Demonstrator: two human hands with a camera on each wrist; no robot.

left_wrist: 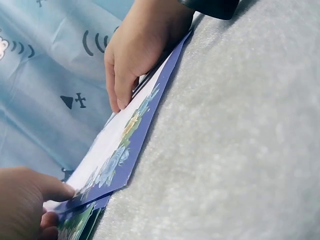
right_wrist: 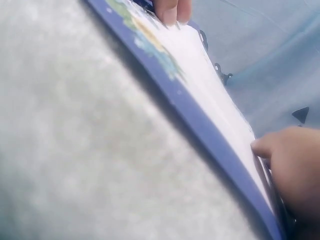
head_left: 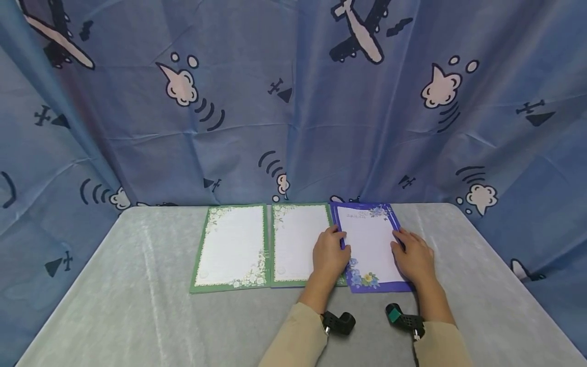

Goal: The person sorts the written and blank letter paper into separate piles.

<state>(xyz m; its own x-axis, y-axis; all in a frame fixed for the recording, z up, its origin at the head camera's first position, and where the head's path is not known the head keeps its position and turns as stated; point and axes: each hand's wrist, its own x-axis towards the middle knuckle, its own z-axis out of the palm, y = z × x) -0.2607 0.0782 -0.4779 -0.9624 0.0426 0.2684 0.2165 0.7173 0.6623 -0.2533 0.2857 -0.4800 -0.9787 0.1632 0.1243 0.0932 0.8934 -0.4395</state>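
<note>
A purple-bordered sheet of floral letter paper (head_left: pixel 370 250) lies at the right of a row, its left edge overlapping a green-bordered sheet (head_left: pixel 295 244). My left hand (head_left: pixel 331 252) pinches the purple sheet's left edge; in the left wrist view its thumb (left_wrist: pixel 60 190) is on top and fingers curl below. At the opposite edge my right hand (head_left: pixel 415 256) grips the sheet, its thumb on the paper in the right wrist view. Blue and yellow flowers show in the lower left corner. Another green-bordered sheet (head_left: pixel 233 247) lies farther left.
All the sheets lie on a table with a pale grey fuzzy cover (head_left: pixel 151 306), near its far edge. Behind it hangs a blue curtain (head_left: pixel 247 102) with airplane and cloud prints. Black wrist devices (head_left: pixel 339 323) sit at both cuffs.
</note>
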